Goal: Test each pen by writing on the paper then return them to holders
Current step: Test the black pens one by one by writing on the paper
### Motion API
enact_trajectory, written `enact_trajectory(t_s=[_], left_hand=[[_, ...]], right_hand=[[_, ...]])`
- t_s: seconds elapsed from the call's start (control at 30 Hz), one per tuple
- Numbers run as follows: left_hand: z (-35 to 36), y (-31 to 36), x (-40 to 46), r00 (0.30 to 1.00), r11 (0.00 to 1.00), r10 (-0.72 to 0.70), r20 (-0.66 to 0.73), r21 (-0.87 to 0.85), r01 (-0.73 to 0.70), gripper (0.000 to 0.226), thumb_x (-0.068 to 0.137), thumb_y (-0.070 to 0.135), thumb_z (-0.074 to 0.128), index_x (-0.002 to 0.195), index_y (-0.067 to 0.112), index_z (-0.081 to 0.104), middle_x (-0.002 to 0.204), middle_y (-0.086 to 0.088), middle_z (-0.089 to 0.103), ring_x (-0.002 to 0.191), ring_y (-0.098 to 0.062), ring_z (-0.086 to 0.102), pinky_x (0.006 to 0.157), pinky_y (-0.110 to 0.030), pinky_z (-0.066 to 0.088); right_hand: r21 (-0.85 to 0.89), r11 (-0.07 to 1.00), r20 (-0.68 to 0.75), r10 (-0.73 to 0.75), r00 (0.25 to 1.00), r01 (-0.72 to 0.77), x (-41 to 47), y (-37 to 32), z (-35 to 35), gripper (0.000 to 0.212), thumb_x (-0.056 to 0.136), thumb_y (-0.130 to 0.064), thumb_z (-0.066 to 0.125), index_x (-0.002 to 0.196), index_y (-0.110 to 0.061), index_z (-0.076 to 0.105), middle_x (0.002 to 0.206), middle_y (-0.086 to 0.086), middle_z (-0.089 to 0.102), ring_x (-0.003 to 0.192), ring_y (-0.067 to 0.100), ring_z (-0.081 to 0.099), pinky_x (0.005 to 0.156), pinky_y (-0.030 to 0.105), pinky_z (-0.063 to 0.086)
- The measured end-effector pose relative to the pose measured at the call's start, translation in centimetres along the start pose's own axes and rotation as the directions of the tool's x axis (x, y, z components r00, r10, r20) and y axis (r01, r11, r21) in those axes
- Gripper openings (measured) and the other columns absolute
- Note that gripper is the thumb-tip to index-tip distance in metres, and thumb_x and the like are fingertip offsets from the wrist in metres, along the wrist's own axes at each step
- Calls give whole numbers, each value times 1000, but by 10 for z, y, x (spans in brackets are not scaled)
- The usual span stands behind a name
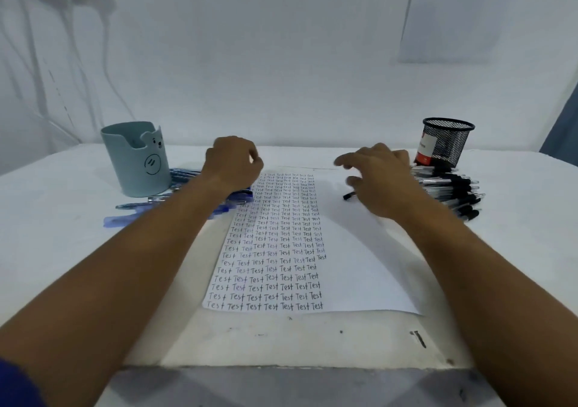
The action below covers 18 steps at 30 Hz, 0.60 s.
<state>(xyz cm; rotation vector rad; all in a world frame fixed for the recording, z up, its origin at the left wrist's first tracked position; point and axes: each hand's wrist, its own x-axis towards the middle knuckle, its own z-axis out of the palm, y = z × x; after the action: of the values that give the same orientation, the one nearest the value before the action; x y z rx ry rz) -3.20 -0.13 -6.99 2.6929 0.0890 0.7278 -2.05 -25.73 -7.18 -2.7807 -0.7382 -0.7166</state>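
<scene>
A white paper (353, 250) lies in the middle of the table, its left half filled with rows of the word "Test". Blue pens (162, 201) lie loose to its left, beside a light blue bear-face holder (137, 159). Black pens (450, 190) are heaped to its right, in front of a black mesh holder (447, 142). My left hand (233, 162) hovers over the paper's far left corner with its fingers curled and nothing visible in it. My right hand (380, 178) is spread above the paper's right side. One black pen (348, 196) pokes out from under its thumb; I cannot see whether they touch.
The table (281, 337) has a white top with dark marks near its front edge. A white wall rises just behind it. Cables hang at the far left, behind the bear holder.
</scene>
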Motion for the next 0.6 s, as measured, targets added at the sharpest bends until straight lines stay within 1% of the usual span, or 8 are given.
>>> enact_trajectory(t_s=[0.1,0.17,0.2,0.3,0.4,0.47,0.53,0.6], left_hand=[[-2,14,-13,995,994,94,43,-67,-91,14,89,21,59,89,15,72,94,-2,69,93,-22,62,93,-40,47],[-2,23,-19,987,987,147,63,-81,-142,15,90,21,59,91,15,73,94,-1,70,89,-18,59,94,-38,46],[0,26,-22,983,983,168,71,-86,-161,16,90,21,59,92,14,73,95,-1,70,88,-15,57,93,-36,46],[7,30,-30,974,976,205,95,-96,-196,17,91,21,58,94,15,73,96,1,70,92,-15,60,92,-37,46],[12,27,-37,956,974,225,188,-65,-217,20,91,21,57,99,15,74,99,0,70,96,-17,61,91,-37,48],[12,24,-39,947,974,227,227,-47,-223,20,91,21,57,100,14,74,100,-1,70,96,-17,61,89,-34,49],[11,22,-39,945,973,229,235,-57,-222,21,91,19,57,100,13,74,99,-1,70,95,-15,60,82,-27,45],[8,21,-41,943,973,229,241,-67,-219,21,92,19,57,102,11,74,99,-1,70,91,-12,58,77,-21,39]], right_hand=[[-144,986,103,104,989,-89,-3,15,-4,44,95,-14,51,136,-32,53,141,-6,50,130,19,35,99,38,20],[-234,969,156,116,981,-78,-5,17,0,42,96,-15,49,133,-33,55,138,-6,51,127,20,36,98,39,22],[-256,965,155,105,982,-63,-7,16,3,39,96,-16,48,129,-34,58,134,-5,53,124,20,37,97,40,22],[-273,962,101,58,993,-29,-8,15,6,30,95,-17,52,115,-36,63,123,-6,58,120,20,39,95,40,19],[-291,957,28,-5,1000,13,-7,16,8,26,95,-18,54,114,-33,63,116,-8,61,119,18,41,89,38,12],[-263,964,-50,-50,997,36,-7,17,9,24,95,-16,55,114,-29,62,110,-7,64,116,19,45,92,37,11],[-183,981,-150,-87,985,59,-6,18,10,21,94,-14,57,113,-22,64,105,0,65,110,25,52,96,38,14],[-55,995,-218,-98,971,88,-5,17,7,21,94,-12,58,115,-13,62,102,9,63,100,33,58,94,39,25]])
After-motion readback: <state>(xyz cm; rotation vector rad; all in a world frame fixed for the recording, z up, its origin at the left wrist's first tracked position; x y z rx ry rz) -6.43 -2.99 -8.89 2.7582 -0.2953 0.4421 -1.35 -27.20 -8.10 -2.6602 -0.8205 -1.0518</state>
